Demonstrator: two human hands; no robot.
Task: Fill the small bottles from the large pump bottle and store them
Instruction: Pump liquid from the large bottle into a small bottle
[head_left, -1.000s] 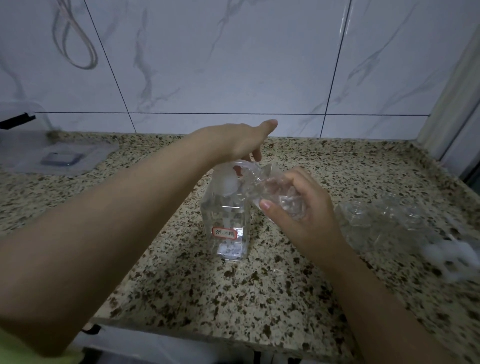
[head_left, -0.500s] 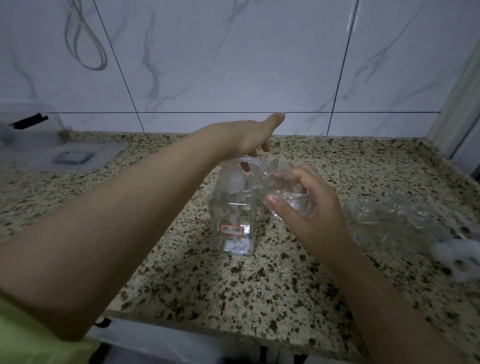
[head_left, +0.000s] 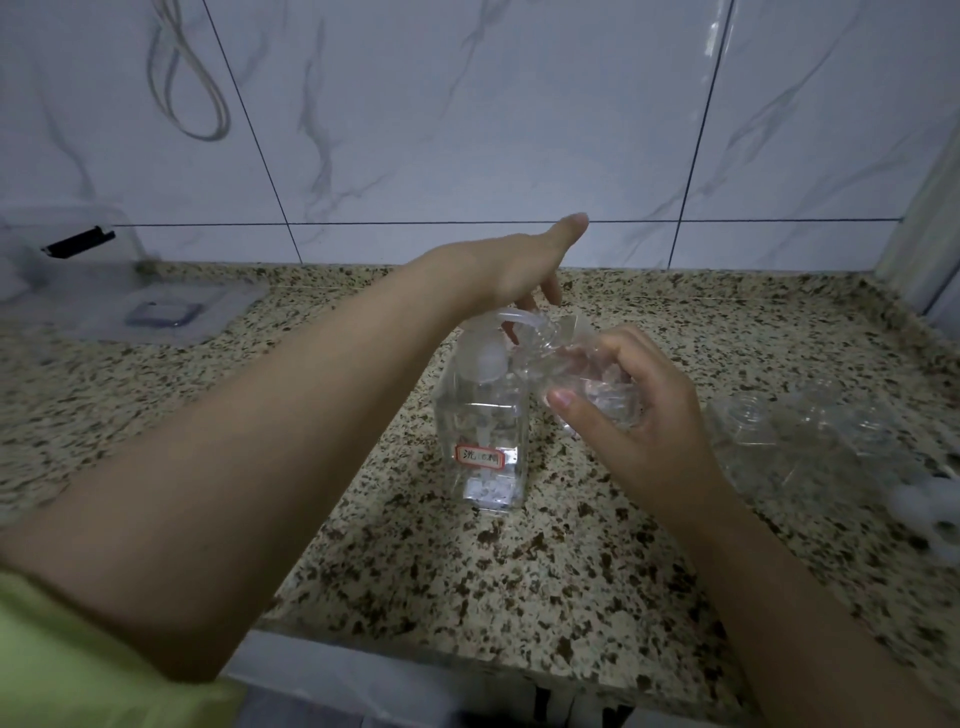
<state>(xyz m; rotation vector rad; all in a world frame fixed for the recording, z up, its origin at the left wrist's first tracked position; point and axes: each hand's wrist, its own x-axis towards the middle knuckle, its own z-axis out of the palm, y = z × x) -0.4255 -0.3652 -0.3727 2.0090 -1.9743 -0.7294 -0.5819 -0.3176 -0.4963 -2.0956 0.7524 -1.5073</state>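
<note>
A clear square pump bottle (head_left: 483, 441) with a red-bordered label stands upright at the middle of the speckled counter. My left hand (head_left: 514, 270) lies flat on top of its pump head, fingers spread and pointing away. My right hand (head_left: 639, 410) holds a small clear bottle (head_left: 582, 379) tilted on its side, its mouth up against the pump spout. Several more small clear bottles (head_left: 810, 421) lie in a loose cluster on the counter to the right.
A clear plastic box (head_left: 67, 249) with a black latch and its lid (head_left: 156, 312) sit at the back left by the tiled wall. White caps (head_left: 930, 514) lie at the right edge. The counter's front edge (head_left: 467, 654) is close to me.
The hands and both bottles keep the same pose; only the view has shifted slightly, with the scene sitting a little further right and up in the frame.
</note>
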